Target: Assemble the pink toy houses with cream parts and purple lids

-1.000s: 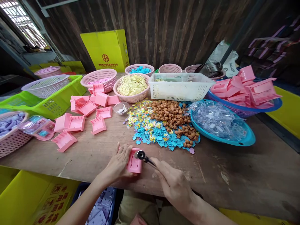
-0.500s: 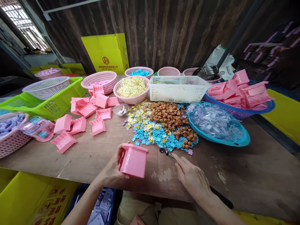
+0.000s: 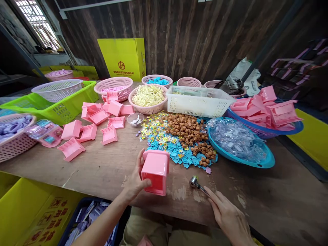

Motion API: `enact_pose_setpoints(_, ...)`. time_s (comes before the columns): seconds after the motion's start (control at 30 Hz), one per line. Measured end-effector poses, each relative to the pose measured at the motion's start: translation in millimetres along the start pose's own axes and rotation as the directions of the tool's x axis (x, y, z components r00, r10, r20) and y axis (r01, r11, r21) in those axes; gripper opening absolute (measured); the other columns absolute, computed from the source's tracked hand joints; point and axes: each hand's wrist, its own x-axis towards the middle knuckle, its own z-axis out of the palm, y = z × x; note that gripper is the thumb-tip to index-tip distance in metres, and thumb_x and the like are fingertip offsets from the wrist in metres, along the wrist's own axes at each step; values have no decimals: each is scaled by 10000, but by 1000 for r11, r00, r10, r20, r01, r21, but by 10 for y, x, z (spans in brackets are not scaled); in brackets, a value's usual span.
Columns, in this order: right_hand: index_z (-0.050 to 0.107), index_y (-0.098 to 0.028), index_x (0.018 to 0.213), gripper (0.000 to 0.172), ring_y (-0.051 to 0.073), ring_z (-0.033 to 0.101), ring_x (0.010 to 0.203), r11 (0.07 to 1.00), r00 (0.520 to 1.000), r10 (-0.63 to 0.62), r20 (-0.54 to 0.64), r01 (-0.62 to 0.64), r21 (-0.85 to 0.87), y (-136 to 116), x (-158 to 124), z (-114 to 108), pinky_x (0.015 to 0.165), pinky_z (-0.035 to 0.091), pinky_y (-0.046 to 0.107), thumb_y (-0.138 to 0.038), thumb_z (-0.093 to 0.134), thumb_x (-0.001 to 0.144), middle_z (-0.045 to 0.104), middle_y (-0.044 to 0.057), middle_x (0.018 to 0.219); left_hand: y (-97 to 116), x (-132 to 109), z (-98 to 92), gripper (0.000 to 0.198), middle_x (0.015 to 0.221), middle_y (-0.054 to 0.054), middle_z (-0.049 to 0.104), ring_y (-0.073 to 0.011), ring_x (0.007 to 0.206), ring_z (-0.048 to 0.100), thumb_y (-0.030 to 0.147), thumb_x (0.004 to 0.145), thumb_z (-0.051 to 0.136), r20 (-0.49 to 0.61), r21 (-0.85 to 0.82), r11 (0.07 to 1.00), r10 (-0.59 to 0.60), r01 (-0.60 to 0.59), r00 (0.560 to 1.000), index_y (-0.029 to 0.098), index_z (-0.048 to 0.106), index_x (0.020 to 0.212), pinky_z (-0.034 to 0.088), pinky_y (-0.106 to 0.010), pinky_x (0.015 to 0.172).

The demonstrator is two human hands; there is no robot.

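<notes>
My left hand is closed round a pink plastic box part, held up just above the near edge of the wooden table. My right hand rests at the table's near right and grips a small metal-tipped tool, its round head pointing left towards the pink part. Just beyond lie heaps of small blue tiles, colourful bits and brown pieces.
Loose pink box parts lie at the left. Baskets stand behind: yellow strips, a white crate, a blue tray of clear pieces, pink parts. A green crate and yellow box stand at the left.
My left hand lifted the pink part off the table and turned it upright. My right hand drew the tool away from it, back to the right.
</notes>
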Motion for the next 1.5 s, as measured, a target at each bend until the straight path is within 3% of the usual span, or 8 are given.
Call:
enact_pose_setpoints(0.23, 592, -206, 1155, 349, 141, 673, 701, 988, 1000, 17, 3, -17, 153, -170, 79, 18, 547, 491, 227, -234, 320, 939, 691, 26, 885, 24, -32, -96, 1340, 1348, -148, 432, -316, 1173, 487, 757, 416, 679, 17, 54, 998, 35, -36, 999, 278, -48, 1435, 456, -418, 928)
enact_pose_setpoints(0.4, 614, -186, 1131, 344, 141, 611, 600, 997, 998, -41, -44, 44, 65, -98, 69, 117, 527, 435, 249, -233, 336, 935, 630, 18, 712, 66, 8, -54, 1163, 1242, -121, 544, -291, 1081, 553, 669, 460, 739, -122, -249, 967, -83, 50, 989, 225, 219, 1401, 489, -382, 885)
enact_pose_setpoints(0.6, 564, -171, 1163, 340, 198, 584, 777, 991, 988, -25, -155, 44, 123, -129, 196, 131, 654, 434, 306, -335, 392, 920, 619, 69, 850, 217, 87, 207, 576, 918, -107, 673, -214, 751, 649, 572, 864, 376, 50, -780, 474, -604, 409, 795, 146, 435, 1247, 559, -382, 634)
enact_pose_setpoints(0.8, 193, -164, 1425, 737, 298, 476, 1121, 933, 952, -11, -305, 119, 340, -655, 699, -167, 892, 419, 432, -492, 495, 839, 496, 165, 1222, 235, 78, 513, 582, 869, -116, 681, -227, 711, 650, 578, 876, 317, 264, -831, 262, -590, 491, 763, 115, 486, 1184, 557, -390, 596)
enact_pose_setpoints(0.97, 245, -175, 1390, 772, 331, 438, 1162, 905, 979, -21, -203, 105, 413, -925, 1012, -253, 948, 387, 492, -399, 617, 752, 481, 156, 1260, 190, 60, 608, 533, 928, -106, 675, -187, 736, 643, 547, 887, 345, 363, -840, 179, -515, 511, 777, 103, 534, 1115, 541, -312, 632)
enact_pose_setpoints(1.17, 348, -227, 1304, 717, 302, 492, 1112, 726, 993, 85, -88, -1, 688, -841, 1084, -212, 942, 427, 475, -248, 662, 660, 523, 104, 1193, 78, -7, 504, 627, 949, -112, 678, -221, 820, 638, 660, 737, 517, 108, -708, 576, -482, 407, 870, 144, 591, 1087, 516, -346, 730)
enact_pose_setpoints(1.4, 314, -260, 1310, 807, 251, 506, 1163, -70, 948, -22, 316, -317, 946, -811, 982, -49, 950, 441, 380, -470, 724, 648, 488, 107, 1302, 41, -47, 270, 764, 1086, -124, 650, -308, 1001, 597, 557, 513, 776, 26, -320, 939, -122, 124, 992, 161, 567, 1133, 469, -388, 855)
enact_pose_setpoints(1.5, 304, -271, 1345, 882, 266, 442, 1237, -94, 923, -167, 346, -365, 926, -732, 967, 29, 992, 401, 412, -511, 738, 616, 436, 109, 1366, -69, -36, 155, 811, 1129, -102, 621, -291, 1018, 589, 526, 495, 789, -34, -180, 982, -62, 55, 997, 200, 493, 1176, 482, -382, 854)
